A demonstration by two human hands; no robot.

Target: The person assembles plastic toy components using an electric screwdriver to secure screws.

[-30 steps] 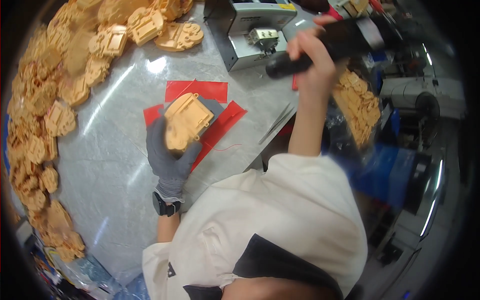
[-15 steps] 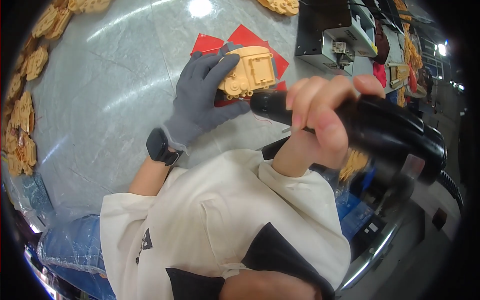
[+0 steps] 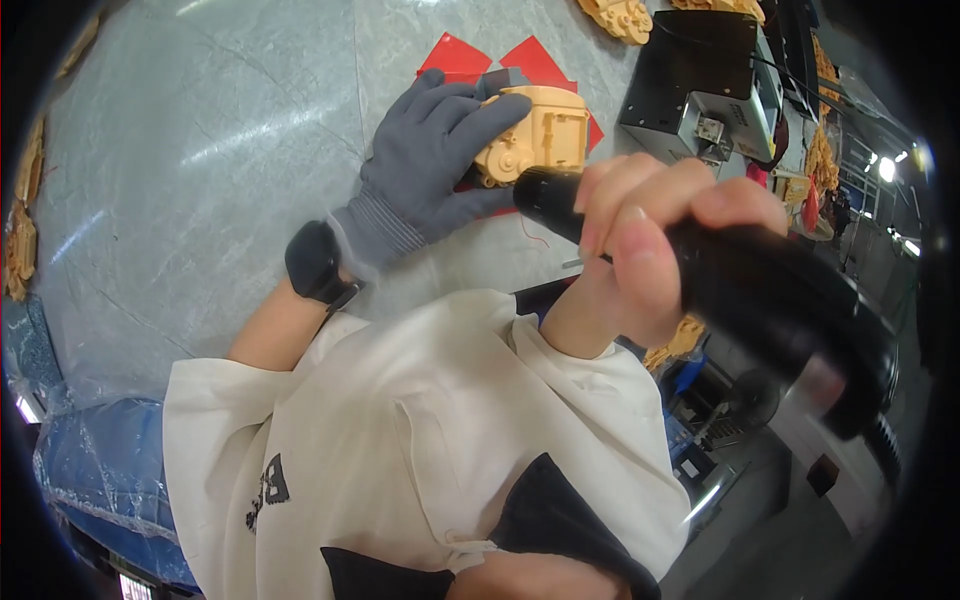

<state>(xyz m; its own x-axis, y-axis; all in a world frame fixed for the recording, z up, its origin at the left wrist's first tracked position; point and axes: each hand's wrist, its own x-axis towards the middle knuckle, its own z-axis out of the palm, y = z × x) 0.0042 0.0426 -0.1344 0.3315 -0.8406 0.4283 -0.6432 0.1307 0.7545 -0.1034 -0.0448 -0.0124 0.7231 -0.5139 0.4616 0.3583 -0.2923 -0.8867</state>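
My left hand [image 3: 420, 165], in a grey glove, grips a yellow plastic housing [image 3: 557, 128] with a square recess and rounded lobes. Its fingers lie over the housing's left side, with the thumb below. Bare, my right hand [image 3: 650, 235] is wrapped round a black corded electric screwdriver [image 3: 790, 285], held slantwise. The screwdriver's nose is at the housing's lower edge; the tip is hidden, so contact cannot be told. Red sheets [image 3: 540, 62] lie beneath and behind the housing, with a grey block partly showing among them.
A black and grey machine [image 3: 690, 75] stands at the back right. More yellow parts [image 3: 618, 18] lie at the far edge, and others [image 3: 22, 225] line the left rim. A thin red wire [image 3: 535, 235] rests on the grey table [image 3: 230, 90]. Blue plastic-wrapped material [image 3: 105, 470] is at lower left.
The view has shifted, so the table things appear farther right. Both hands keep their grips on the housing and the screwdriver; the screwdriver's rear end now hangs lower in view.
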